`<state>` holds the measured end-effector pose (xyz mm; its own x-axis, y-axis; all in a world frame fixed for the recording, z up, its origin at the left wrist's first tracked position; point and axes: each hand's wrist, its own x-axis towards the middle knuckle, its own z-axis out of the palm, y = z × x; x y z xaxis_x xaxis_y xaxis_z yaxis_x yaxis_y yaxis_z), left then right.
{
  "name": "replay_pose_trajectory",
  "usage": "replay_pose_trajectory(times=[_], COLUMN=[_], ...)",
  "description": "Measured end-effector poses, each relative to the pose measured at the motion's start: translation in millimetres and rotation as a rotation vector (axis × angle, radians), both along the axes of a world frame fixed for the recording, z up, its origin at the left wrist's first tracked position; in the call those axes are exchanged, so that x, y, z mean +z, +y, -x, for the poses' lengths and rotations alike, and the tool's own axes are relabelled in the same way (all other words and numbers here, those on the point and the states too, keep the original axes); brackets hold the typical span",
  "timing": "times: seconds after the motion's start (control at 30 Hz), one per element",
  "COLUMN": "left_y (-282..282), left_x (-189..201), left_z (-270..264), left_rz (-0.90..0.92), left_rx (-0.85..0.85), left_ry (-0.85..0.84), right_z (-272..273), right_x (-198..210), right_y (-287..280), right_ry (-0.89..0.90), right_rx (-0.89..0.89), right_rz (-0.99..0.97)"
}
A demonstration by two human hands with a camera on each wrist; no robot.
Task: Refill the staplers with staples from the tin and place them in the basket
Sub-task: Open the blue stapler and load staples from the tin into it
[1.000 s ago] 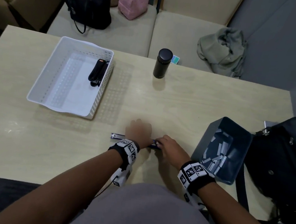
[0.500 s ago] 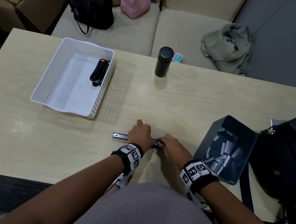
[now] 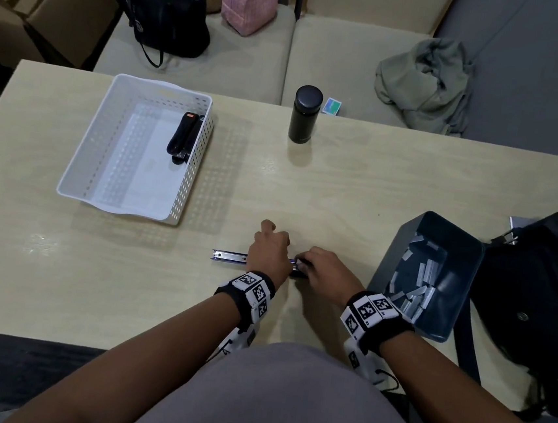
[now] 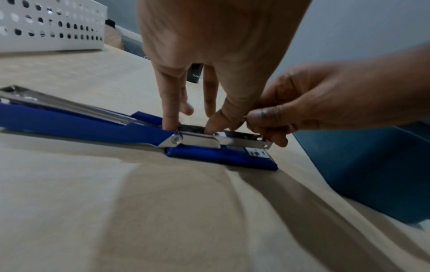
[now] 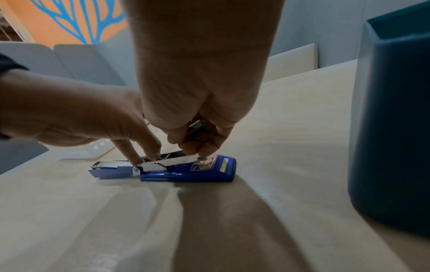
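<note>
A blue stapler lies opened flat on the table near its front edge, its metal magazine facing up. My left hand presses straight fingertips down at the hinge. My right hand pinches a short strip of staples over the front end of the magazine. The dark blue tin with several loose staple strips stands just right of my right hand. The white perforated basket sits at the back left with a black stapler inside.
A black flask stands at the table's far edge, with a small box behind it. A black bag lies at the right edge beside the tin. Bags and a jacket lie on the seats beyond.
Both hands stay at the stapler, which has not moved. The left hand has steadied, its fingers now set down at the hinge. The head view has shifted slightly.
</note>
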<state>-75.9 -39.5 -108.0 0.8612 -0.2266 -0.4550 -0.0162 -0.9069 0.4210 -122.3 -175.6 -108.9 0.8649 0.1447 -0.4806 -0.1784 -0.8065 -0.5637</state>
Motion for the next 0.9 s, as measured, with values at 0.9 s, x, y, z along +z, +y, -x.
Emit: replay_pose_trajectory(times=[0.9], left_y=[17], left_x=[3], left_z=[-21], left_rz=[0.113], left_rx=[0.012], left_ry=[0.176], right_z=[9], right_x=[0], right_y=[13], right_ry=[-0.254], right_rx=[0.189], right_rz=[0.304])
